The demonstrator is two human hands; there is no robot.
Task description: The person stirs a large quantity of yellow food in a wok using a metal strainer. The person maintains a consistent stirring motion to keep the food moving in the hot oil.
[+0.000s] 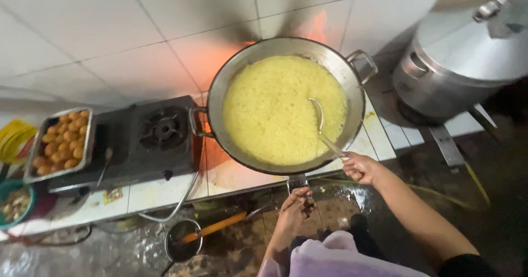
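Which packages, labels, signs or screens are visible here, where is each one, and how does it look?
No packages, signs or screens are in view.
Label: a small, pale printed patch, roughly rectangular, that looks like a sticker, flat on the white counter in front of the black stove; details too blurred to tell.

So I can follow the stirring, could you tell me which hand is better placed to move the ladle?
Probably the right hand: it grips the ladle in the wok. The left hand is below, at the stove knob.
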